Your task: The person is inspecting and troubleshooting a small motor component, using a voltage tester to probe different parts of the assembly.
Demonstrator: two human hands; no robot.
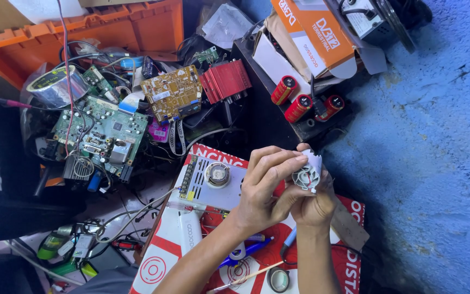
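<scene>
Between the fingertips of both hands sits a small white round part (307,175), with spoke-like ribs showing on its face; its exact kind is hard to make out. Left hand (265,188): thumb and forefinger curled narrow, pinching the part's near edge from the left. Right hand (314,204): cupped beneath and behind the part, fingers closed around it; most of those fingers are hidden by the part and by the left hand, so their exact grip cannot be read. A scrap of white paper or tape (314,159) stands up just above the fingertips, touching the part.

Below the left knuckles lies a perforated metal box (205,182) with a round fitting on its top, resting on a red and white printed board (164,250). Under both wrists: a blue pen (251,251), partly covered by the left forearm, and a small ring of tape (278,279).

Above the fingertips, well apart, three red capacitors (299,106) lie on a dark ledge. Far left of the fingers: a green circuit board (104,130), a yellow circuit board (172,92), a red finned heatsink (225,80) and an orange crate (110,30), cut off by the frame's top edge. Tangled wires there hide much detail.
</scene>
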